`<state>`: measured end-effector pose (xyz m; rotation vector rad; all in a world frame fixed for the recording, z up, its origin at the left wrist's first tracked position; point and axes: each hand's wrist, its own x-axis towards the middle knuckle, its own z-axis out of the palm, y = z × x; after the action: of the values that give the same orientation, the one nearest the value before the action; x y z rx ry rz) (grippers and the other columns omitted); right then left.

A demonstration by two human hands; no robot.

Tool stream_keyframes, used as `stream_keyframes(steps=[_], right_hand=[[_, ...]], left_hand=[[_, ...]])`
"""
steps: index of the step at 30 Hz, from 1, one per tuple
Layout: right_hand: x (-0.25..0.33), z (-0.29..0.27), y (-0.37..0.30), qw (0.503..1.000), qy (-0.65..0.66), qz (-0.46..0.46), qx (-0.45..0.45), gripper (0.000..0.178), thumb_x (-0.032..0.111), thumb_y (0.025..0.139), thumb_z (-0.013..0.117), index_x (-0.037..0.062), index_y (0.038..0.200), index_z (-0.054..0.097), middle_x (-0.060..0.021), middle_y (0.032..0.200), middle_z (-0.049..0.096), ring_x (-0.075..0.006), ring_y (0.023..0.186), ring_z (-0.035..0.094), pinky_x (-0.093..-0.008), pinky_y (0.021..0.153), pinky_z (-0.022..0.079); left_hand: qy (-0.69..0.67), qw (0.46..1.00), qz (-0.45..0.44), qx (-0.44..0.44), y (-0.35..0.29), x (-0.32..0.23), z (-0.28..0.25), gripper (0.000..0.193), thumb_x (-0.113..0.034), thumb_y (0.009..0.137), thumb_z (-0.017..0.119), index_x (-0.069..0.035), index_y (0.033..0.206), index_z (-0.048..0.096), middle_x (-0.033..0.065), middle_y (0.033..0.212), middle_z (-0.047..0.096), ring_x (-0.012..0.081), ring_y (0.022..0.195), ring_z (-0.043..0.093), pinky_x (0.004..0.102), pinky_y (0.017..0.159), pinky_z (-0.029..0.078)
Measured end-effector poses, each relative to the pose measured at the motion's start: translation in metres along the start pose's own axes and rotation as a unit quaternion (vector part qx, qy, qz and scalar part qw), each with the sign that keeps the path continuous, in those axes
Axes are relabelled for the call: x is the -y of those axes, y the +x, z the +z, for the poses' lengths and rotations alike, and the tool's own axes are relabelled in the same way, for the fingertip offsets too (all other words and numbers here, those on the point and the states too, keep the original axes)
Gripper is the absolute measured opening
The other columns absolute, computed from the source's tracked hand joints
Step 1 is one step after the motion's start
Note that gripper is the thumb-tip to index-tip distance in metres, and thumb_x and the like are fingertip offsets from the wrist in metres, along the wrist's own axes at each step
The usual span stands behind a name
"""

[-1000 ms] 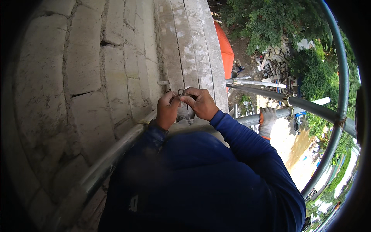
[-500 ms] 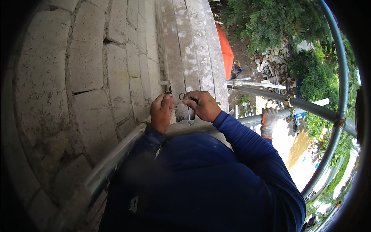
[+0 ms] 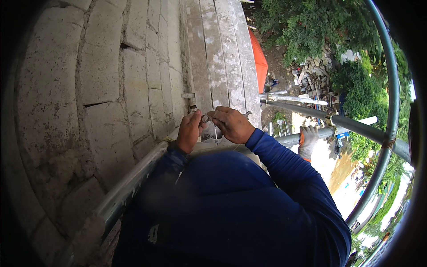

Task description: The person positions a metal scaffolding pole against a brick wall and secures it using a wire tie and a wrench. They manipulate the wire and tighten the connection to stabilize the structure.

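Note:
My left hand (image 3: 189, 131) and my right hand (image 3: 233, 124) meet in front of my chest, above a grey scaffold tube (image 3: 129, 191). The fingertips of both hands pinch a small grey metal part (image 3: 205, 118) between them. A forked metal tool end (image 3: 247, 114) sticks out past my right knuckles, and a thin metal rod (image 3: 215, 133) hangs down under the hands. Both my sleeves are dark blue. What the palms hold is hidden.
A pale block wall (image 3: 102, 89) rises on the left, with weathered scaffold planks (image 3: 222, 58) beside it. To the right, scaffold tubes (image 3: 356, 124) join at a clamp, and another person's gloved hand (image 3: 307, 140) rests on one. An orange sheet (image 3: 259, 62), rubble and bushes lie far below.
My hands have drawn together. A second ago a small metal ring showed between them; now the fingertips close over the part and my left hand sits a little lower.

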<state>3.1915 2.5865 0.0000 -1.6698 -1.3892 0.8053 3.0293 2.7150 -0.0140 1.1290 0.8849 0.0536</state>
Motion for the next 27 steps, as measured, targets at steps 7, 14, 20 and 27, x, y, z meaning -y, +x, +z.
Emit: stream_keyframes(steps=[7, 14, 20, 27], right_hand=[[0.005, 0.003, 0.006, 0.994, 0.083, 0.016, -0.073, 0.026, 0.002, 0.095, 0.062, 0.0009, 0.12, 0.065, -0.0218, 0.096, 0.069, -0.0421, 0.089, 0.067, -0.0447, 0.077, 0.054], [-0.033, 0.018, 0.007, 0.958, 0.159, 0.161, -0.175, 0.025, 0.001, 0.1, 0.057, 0.0001, 0.125, 0.06, -0.0042, 0.079, 0.061, -0.0115, 0.068, 0.053, -0.0278, 0.063, 0.046], [-0.086, 0.012, 0.01, 0.931, 0.167, 0.252, -0.205, 0.02, 0.005, 0.098, 0.061, 0.0006, 0.118, 0.064, -0.0109, 0.074, 0.067, -0.0167, 0.065, 0.063, -0.0343, 0.063, 0.051], [-0.073, 0.033, 0.01, 0.95, 0.175, 0.232, -0.117, 0.021, 0.008, 0.098, 0.061, 0.0003, 0.117, 0.063, -0.0153, 0.081, 0.069, -0.0168, 0.068, 0.064, -0.0334, 0.064, 0.052]], left_hand=[[0.017, 0.999, -0.001, 0.037, 0.001, 0.001, 0.005, 0.043, -0.041, 0.109, 0.048, -0.009, 0.081, 0.058, -0.0048, 0.069, 0.046, 0.0048, 0.061, 0.038, 0.0241, 0.053, 0.028], [0.141, 0.984, 0.11, 0.013, -0.007, 0.011, 0.003, 0.047, -0.039, 0.107, 0.05, -0.004, 0.078, 0.059, 0.0012, 0.065, 0.049, 0.0116, 0.062, 0.045, 0.0328, 0.06, 0.038], [0.299, 0.919, 0.216, 0.14, -0.035, -0.019, 0.004, 0.037, -0.03, 0.104, 0.057, -0.001, 0.083, 0.063, 0.0095, 0.074, 0.059, 0.0239, 0.072, 0.058, 0.0347, 0.073, 0.046], [0.242, 0.875, 0.408, 0.094, -0.032, -0.048, 0.023, 0.04, -0.035, 0.105, 0.056, -0.003, 0.083, 0.064, 0.0113, 0.087, 0.068, 0.0305, 0.086, 0.065, 0.0441, 0.099, 0.044]])
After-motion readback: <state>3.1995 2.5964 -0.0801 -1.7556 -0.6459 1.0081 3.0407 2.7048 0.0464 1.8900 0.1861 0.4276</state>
